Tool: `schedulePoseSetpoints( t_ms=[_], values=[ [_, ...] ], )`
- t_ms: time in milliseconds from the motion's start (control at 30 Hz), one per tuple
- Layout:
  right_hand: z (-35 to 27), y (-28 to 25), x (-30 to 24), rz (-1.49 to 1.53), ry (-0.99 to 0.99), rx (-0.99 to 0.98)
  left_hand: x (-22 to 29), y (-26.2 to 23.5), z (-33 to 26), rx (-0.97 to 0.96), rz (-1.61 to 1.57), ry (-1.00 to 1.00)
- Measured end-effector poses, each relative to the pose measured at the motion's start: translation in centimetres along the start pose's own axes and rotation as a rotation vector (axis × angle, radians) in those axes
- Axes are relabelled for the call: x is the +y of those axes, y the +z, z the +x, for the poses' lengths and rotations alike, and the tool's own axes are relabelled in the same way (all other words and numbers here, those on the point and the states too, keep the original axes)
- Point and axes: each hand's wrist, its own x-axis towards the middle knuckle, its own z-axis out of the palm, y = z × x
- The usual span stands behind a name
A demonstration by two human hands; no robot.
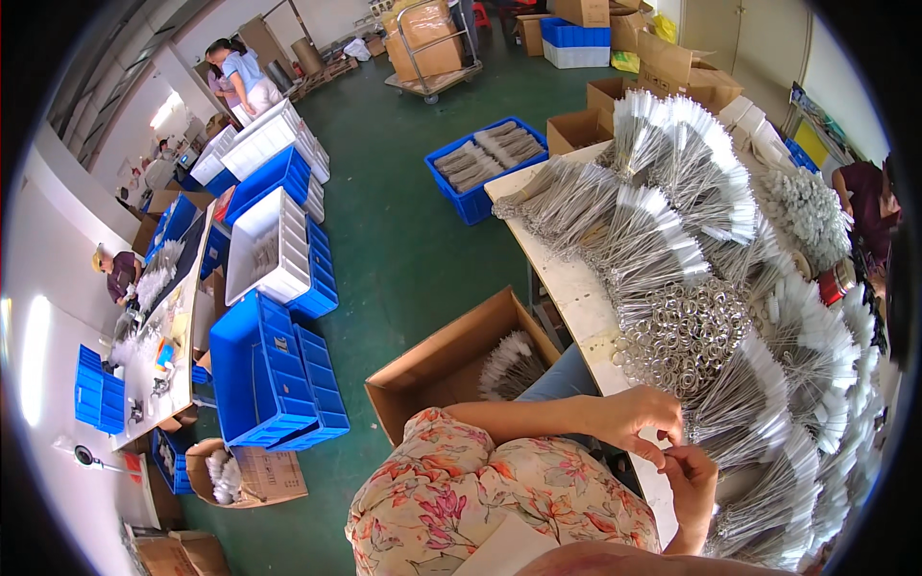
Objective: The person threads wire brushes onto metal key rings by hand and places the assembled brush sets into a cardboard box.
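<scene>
While the left hand touches the right hand near metal rings, I cannot tell either grip's state.

Rings lie among brushes on table; carton left.

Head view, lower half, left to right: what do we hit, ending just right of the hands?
Blue crates by the wall → large blue bin → open cardboard box → left hand → right hand → white-tipped wire bundle.
</scene>
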Motion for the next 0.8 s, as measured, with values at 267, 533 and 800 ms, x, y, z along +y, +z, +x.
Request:
schedulePoseSetpoints(
  t_ms=[267, 533, 800],
  values=[
    [-0.9, -1.3, 1.9, -1.775, -0.140, -0.099, -0.6, 0.4, -0.8, -0.026, -0.011, -0.089],
    [-0.9, -0.2, 8.3, -1.840, -0.031, -0.252, -0.9, 1.0, -1.3, -0.030, -0.074, -0.164],
    [-1.1, -1.6, 6.0, -0.679, 0.025, 0.020, -1.3, 2.1, -1.4, -0.121, -0.102, -0.255]
  ],
)
